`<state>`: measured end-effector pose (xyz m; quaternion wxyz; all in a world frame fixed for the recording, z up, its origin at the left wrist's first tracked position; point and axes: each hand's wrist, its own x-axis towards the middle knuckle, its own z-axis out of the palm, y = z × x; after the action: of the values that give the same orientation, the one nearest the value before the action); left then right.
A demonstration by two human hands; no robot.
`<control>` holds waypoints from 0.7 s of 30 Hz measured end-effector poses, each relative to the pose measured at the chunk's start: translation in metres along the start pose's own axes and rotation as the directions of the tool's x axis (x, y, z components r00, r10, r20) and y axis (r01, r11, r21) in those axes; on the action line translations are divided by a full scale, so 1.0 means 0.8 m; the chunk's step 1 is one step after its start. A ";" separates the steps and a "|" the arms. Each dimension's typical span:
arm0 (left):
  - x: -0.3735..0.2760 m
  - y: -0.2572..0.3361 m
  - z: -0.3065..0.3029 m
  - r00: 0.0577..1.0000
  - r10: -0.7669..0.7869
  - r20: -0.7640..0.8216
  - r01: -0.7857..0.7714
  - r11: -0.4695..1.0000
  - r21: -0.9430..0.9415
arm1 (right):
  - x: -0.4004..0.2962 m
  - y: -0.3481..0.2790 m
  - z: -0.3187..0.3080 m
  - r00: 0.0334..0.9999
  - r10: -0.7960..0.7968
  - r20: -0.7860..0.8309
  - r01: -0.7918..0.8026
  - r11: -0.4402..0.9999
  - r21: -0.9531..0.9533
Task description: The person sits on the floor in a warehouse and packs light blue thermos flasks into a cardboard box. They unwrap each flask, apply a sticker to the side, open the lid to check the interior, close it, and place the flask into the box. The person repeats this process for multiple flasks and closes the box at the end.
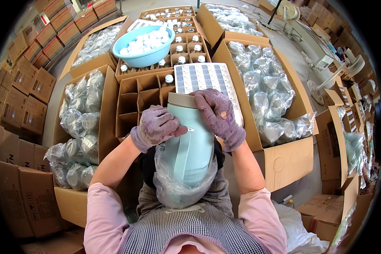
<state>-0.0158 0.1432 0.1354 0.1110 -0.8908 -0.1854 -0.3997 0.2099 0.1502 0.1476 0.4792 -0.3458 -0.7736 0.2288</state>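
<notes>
A pale blue insulated jug [190, 152] with a grey collar [182, 100] and a side handle [183, 155] stands tilted in front of my lap. A clear plastic bag [165, 190] is bunched around its lower part. My right hand [217, 112], in a purple-grey knit glove, grips the jug near the collar. Gloved the same way, my left hand [158, 125] has curled fingers, and its thumb reaches the jug beside a small white sticker [190, 129] above the handle. Nothing shows inside the curled left fingers. Just beyond lies a sheet of printed labels [206, 76].
A divided carton [127, 101] with one white-capped item [169, 79] stands ahead. Behind it, a blue basin [143, 58] of white caps rests on cartons of capped bottles [197, 48]. Open boxes of plastic-wrapped items flank me, left [82, 117] and right [266, 82].
</notes>
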 end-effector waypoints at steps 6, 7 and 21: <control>-0.002 0.013 -0.008 0.991 0.137 0.003 -0.133 0.956 0.263 | 0.001 -0.008 -0.003 0.998 0.067 0.008 -0.067 0.995 0.069; -0.002 0.014 -0.011 0.988 0.156 0.012 -0.152 0.944 0.293 | 0.002 -0.008 -0.003 0.998 0.070 0.006 -0.070 0.994 0.087; 0.003 0.025 -0.036 0.914 0.381 0.140 -0.399 0.777 0.488 | 0.006 -0.009 0.000 0.999 0.025 0.033 -0.028 0.996 0.083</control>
<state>-0.0253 0.1155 0.1547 0.4180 -0.8554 -0.0972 -0.2901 0.2063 0.1490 0.1552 0.4778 -0.3321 -0.7663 0.2725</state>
